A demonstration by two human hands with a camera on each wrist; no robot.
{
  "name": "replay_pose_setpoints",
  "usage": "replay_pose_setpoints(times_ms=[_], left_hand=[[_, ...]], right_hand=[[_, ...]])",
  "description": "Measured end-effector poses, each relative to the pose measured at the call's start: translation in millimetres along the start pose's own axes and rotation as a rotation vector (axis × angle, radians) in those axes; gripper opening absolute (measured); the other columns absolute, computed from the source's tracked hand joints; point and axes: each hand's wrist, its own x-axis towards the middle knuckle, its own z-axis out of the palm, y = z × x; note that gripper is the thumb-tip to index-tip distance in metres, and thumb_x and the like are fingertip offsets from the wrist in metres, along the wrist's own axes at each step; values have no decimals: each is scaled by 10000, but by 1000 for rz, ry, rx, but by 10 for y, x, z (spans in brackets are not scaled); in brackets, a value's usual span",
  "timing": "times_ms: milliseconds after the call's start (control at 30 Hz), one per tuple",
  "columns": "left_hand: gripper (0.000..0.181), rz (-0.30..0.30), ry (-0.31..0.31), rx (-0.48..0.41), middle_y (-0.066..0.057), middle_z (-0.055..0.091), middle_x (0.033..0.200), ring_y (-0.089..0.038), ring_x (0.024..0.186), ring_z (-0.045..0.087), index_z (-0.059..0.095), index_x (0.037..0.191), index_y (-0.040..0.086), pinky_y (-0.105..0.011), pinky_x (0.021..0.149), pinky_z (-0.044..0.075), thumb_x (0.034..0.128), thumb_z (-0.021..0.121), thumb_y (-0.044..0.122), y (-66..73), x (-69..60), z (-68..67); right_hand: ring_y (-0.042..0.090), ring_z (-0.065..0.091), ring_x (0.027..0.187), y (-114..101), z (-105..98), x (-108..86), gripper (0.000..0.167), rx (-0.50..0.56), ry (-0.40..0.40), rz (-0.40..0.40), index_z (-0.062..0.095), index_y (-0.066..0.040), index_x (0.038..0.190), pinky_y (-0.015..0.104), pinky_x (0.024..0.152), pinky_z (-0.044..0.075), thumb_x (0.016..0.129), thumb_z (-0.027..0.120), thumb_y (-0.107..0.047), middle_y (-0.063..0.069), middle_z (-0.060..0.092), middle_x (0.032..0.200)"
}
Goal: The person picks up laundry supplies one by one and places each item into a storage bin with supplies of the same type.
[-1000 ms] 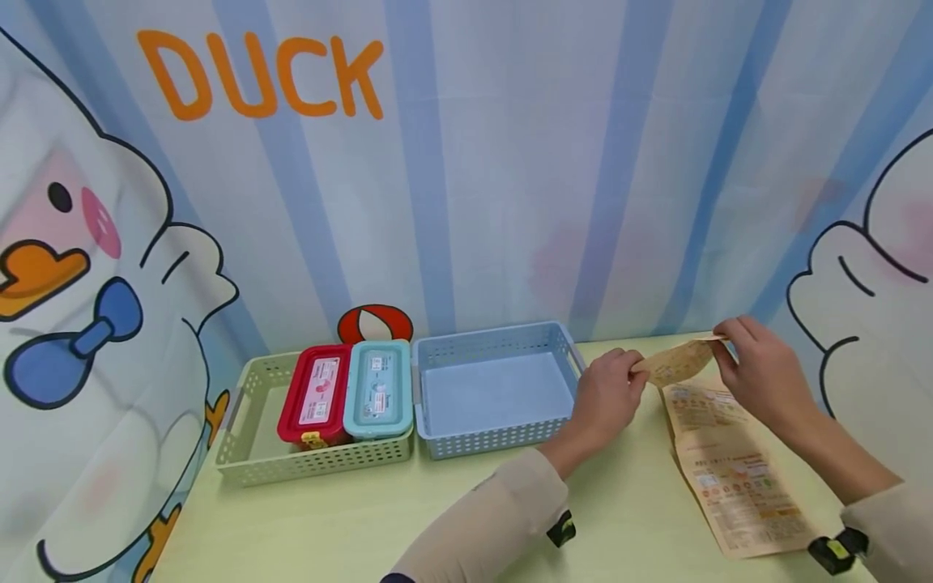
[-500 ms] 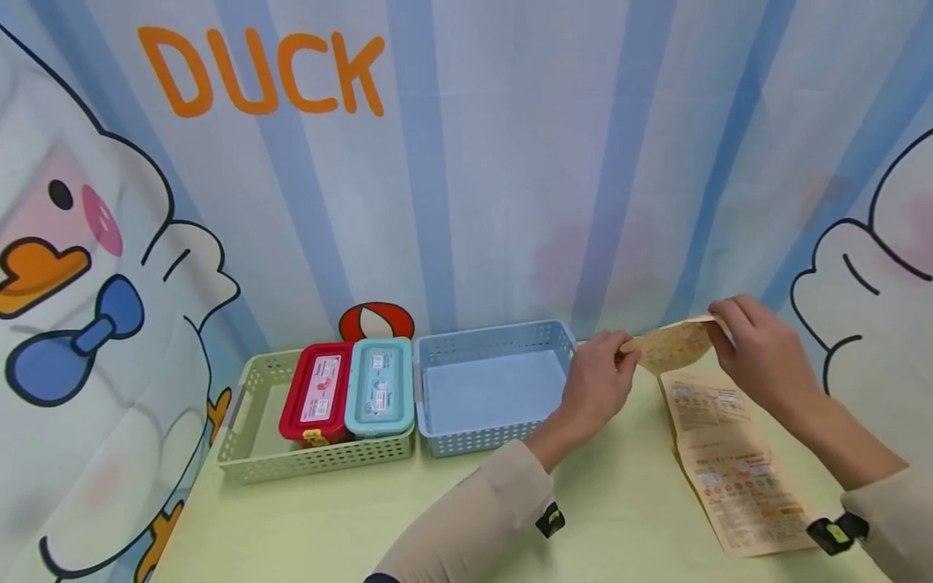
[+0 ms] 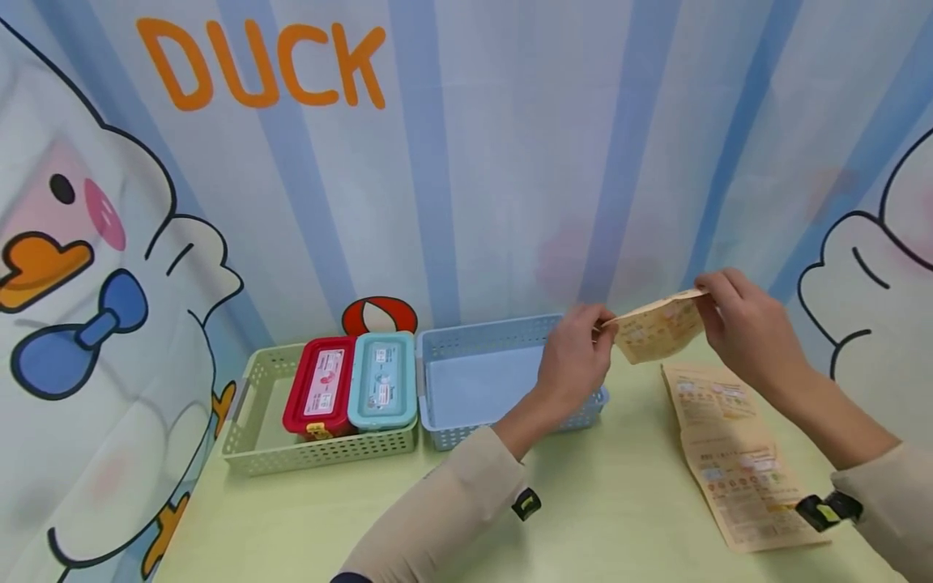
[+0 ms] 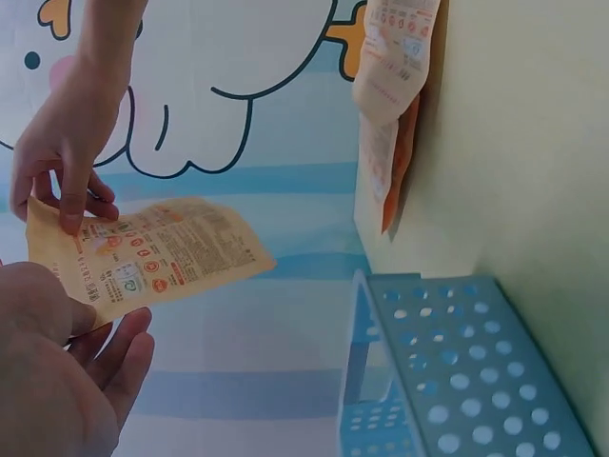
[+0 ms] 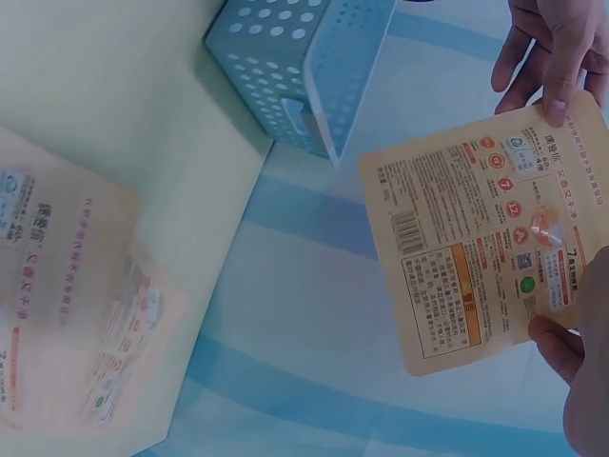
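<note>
A flat tan printed pouch [image 3: 659, 328] is raised above the table, stretched between both hands. My left hand [image 3: 572, 356] pinches its left corner, in front of the blue basket [image 3: 470, 385]. At the opposite corner, my right hand [image 3: 754, 332] pinches it between thumb and fingers. The right wrist view shows the pouch's printed face [image 5: 466, 238] with a barcode and small red icons. More tan pouches [image 3: 743, 470] lie overlapping on the table, below and to the right of the raised one; how many cannot be told. No contents show in the blue basket's visible part.
Left of the blue basket stands a green basket [image 3: 255, 405]. It holds a red-lidded box [image 3: 318, 389] and a teal-lidded box [image 3: 382, 380] side by side. A striped duck-print curtain [image 3: 503, 162] hangs behind the pale green table [image 3: 627, 502].
Both hands have moved left and upward with the pouch, which has come away from the pouches on the table. My left hand now overlaps the blue basket's right side.
</note>
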Motion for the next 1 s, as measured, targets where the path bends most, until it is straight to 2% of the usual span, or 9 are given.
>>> replay_pose_setpoints(times_ms=[167, 300, 533, 633, 833, 900, 1000], left_hand=[[55, -35, 2, -43, -4, 687, 1021, -49, 879, 697, 725, 1062, 107, -83, 714, 506, 1051, 679, 136, -9, 16, -156], [51, -63, 31, -80, -15, 680, 1025, -50, 841, 691, 716, 1067, 86, -93, 697, 514, 1043, 679, 110, -38, 15, -258], [37, -34, 64, -93, -20, 686, 1003, -57, 794, 692, 718, 1042, 88, -111, 679, 518, 1032, 682, 91, -87, 39, -404], [41, -23, 77, -90, -16, 689, 990, -42, 776, 681, 717, 1024, 93, -110, 671, 515, 1019, 689, 64, -103, 53, -438], [52, 6, 109, -46, -13, 708, 974, -41, 730, 663, 726, 1047, 104, -133, 632, 503, 1031, 688, 71, -154, 75, -528], [51, 5, 111, -62, -22, 709, 986, -61, 738, 678, 723, 1062, 101, -145, 638, 512, 1043, 679, 84, -182, 76, -568], [50, -3, 121, -99, -43, 703, 1005, -92, 760, 699, 716, 1073, 82, -156, 674, 540, 1049, 673, 86, -220, 83, -634]], right_hand=[[347, 635, 666, -78, 4, 105, 345, 11, -12, 10, 644, 54, 1127, 498, 500, 508, 825, 751, 182, 225, 651, 984], [353, 662, 696, -143, 20, 177, 339, 33, -25, 6, 649, 45, 1125, 500, 512, 527, 833, 761, 174, 222, 672, 1000], [305, 663, 675, -243, 35, 259, 336, 55, -28, 30, 652, 46, 1129, 475, 519, 544, 839, 763, 174, 203, 675, 986], [287, 673, 685, -276, 29, 278, 318, 64, -33, 63, 652, 45, 1147, 466, 532, 554, 866, 765, 139, 191, 685, 975], [278, 697, 732, -328, 25, 316, 287, 121, -88, 193, 649, 35, 1207, 460, 589, 580, 940, 754, 48, 178, 720, 957], [265, 699, 726, -337, 27, 313, 232, 143, -111, 221, 662, 24, 1184, 454, 597, 586, 964, 738, 23, 167, 726, 943], [201, 689, 672, -340, 31, 295, 122, 189, -165, 253, 681, -7, 1133, 366, 553, 561, 1013, 695, -25, 105, 725, 865]])
